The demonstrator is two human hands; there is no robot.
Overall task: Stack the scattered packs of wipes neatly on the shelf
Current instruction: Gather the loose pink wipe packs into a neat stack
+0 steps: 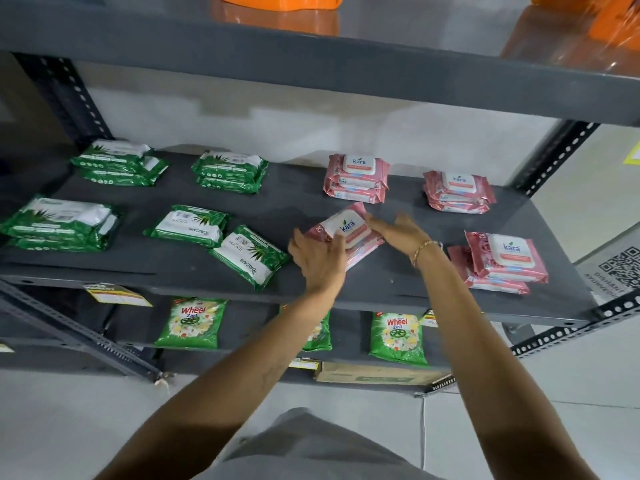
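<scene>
Both hands — left hand [320,259], right hand [403,233] — cup a skewed pink plastic wipes pack [348,232], fingers spread along its sides, mid-front on the dark grey metal shelf [381,289]. Best squared up evenly — edges matching the pack beneath.

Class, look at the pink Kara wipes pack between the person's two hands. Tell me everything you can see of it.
The pink Kara wipes pack is a soft, glossy plastic pouch with a white rounded flip-lid panel printed "kara" in blue. It lies label-up, turned at an angle, on other pink packs on the dark grey shelf, front centre. The left hand grips its near-left end; the right hand touches its right side.
</scene>
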